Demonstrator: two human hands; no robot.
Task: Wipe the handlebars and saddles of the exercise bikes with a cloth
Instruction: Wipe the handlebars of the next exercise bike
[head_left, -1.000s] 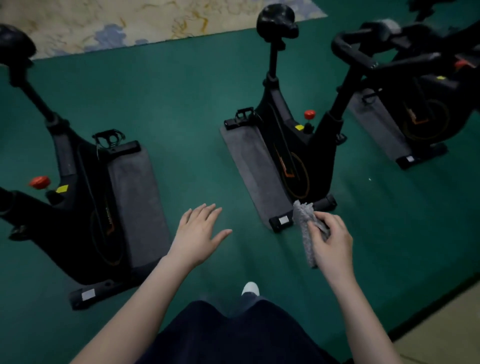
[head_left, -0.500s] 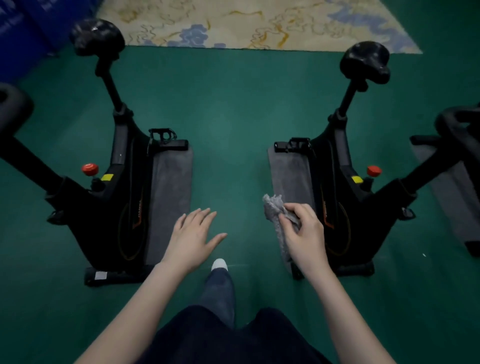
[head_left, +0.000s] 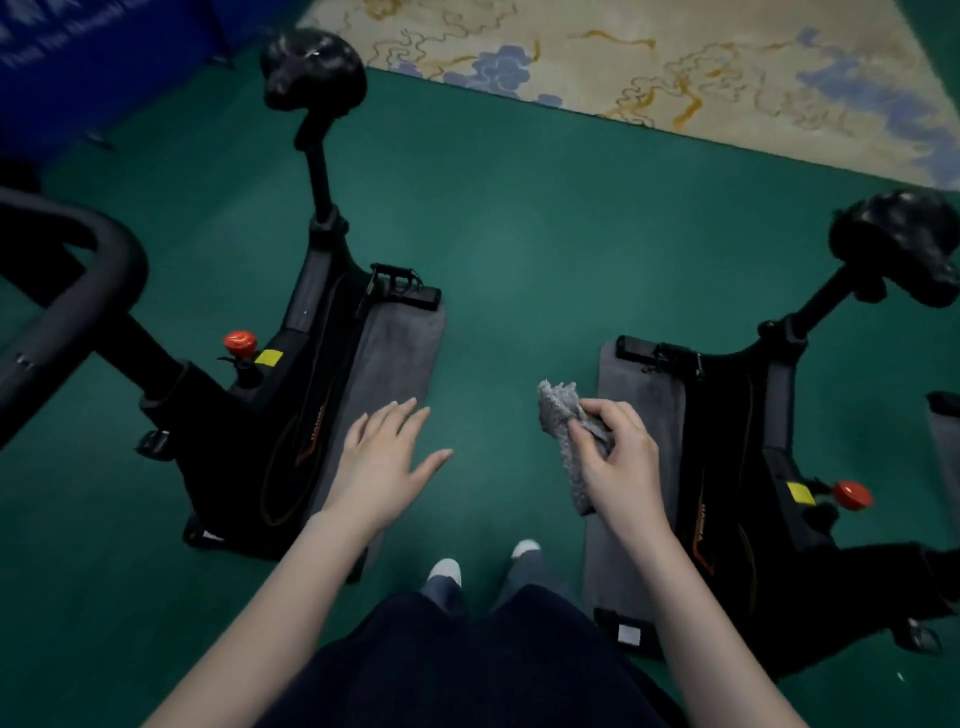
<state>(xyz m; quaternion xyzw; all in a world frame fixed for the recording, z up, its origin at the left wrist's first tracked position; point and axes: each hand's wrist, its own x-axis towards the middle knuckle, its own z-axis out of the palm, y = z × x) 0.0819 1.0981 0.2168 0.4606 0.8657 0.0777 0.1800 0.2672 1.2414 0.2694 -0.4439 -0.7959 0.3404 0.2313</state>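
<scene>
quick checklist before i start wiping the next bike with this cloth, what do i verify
1. Cloth in hand: the right hand grips the grey cloth. Ok.
2. Spare hand free: the left hand is open and holds nothing. Ok.
3. Cloth on a bike surface: it touches neither bike. Not ok.
4. Targets in view: the left bike's saddle and handlebar show, as does the right bike's saddle. Ok.
5. Which surfaces are already wiped: cannot tell.
</scene>
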